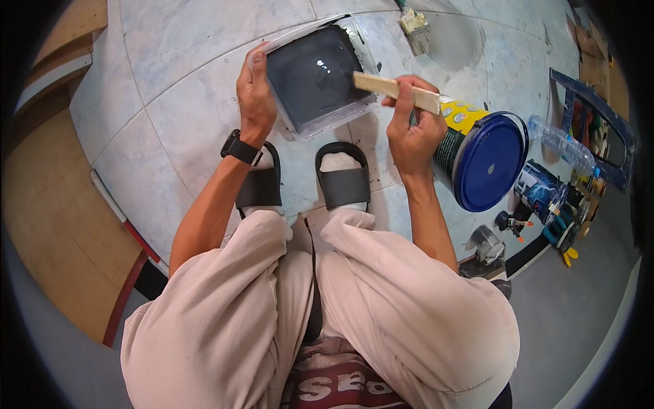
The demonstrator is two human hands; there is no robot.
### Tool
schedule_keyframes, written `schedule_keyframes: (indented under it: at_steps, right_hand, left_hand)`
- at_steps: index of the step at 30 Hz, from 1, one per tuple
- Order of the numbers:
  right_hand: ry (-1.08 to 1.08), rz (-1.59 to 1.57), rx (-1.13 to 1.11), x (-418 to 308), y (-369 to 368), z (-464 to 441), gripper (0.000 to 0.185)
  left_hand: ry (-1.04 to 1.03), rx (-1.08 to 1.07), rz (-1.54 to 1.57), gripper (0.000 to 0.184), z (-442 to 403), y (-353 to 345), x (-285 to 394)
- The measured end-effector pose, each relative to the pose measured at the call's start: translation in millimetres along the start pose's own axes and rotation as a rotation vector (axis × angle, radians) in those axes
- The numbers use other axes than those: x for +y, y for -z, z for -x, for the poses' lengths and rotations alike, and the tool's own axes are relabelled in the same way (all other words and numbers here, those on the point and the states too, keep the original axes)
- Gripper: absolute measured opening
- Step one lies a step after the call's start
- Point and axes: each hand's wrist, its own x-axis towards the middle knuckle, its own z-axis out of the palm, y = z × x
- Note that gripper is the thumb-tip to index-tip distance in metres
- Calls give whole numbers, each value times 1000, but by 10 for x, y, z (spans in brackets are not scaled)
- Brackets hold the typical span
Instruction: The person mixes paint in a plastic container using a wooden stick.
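My left hand (256,92) grips the left rim of a clear plastic tub (310,129), thumb on top and fingers round the outside. Dark grey paint (306,85) fills the tub, with a glossy spot near its middle. In my right hand (415,129) is a flat wooden stick (381,83), pinched between thumb and fingers. The stick's left end is over the tub's right side; whether it touches the paint I cannot tell. Just right of that hand stands a paint bucket (492,167) with a blue lid and yellow-green label.
A paintbrush (414,31) lies on the tiled floor beside a round translucent lid (455,41). To the right are a plastic bottle (562,144), a blue can (538,185) and a dark blue frame (623,129). A wooden board (61,225) stands at the left.
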Motion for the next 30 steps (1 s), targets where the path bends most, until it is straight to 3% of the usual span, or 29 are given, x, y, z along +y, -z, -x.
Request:
schedule_keyframes:
  at_steps: [2, 7, 12, 15, 20, 22, 26, 30]
  right_hand:
    - [22, 149, -81, -35, 30, 103, 14]
    - [-347, -332, -48, -180, -351, 234, 20]
    - [-302, -475, 59, -121, -462, -56, 19]
    - [151, -31, -5, -22, -238, -229, 13]
    - [-84, -5, -87, 55, -81, 33, 16]
    - [-376, -299, -62, 92, -177, 169, 20]
    - [-377, -491, 37, -12, -375, 87, 24]
    - [-208, -375, 78, 76, -257, -153, 24]
  left_hand:
    - [35, 5, -17, 51, 4, 3, 11]
    - [39, -4, -30, 52, 14, -2, 69]
    - [52, -6, 19, 53, 10, 4, 61]
    - [-7, -9, -51, 53, 10, 12, 68]
    - [2, -18, 12, 54, -16, -5, 27]
    - [-1, -27, 9, 54, -7, -6, 50]
    - [-12, -43, -2, 54, -12, 1, 59]
    - [-13, -41, -27, 55, -3, 8, 62]
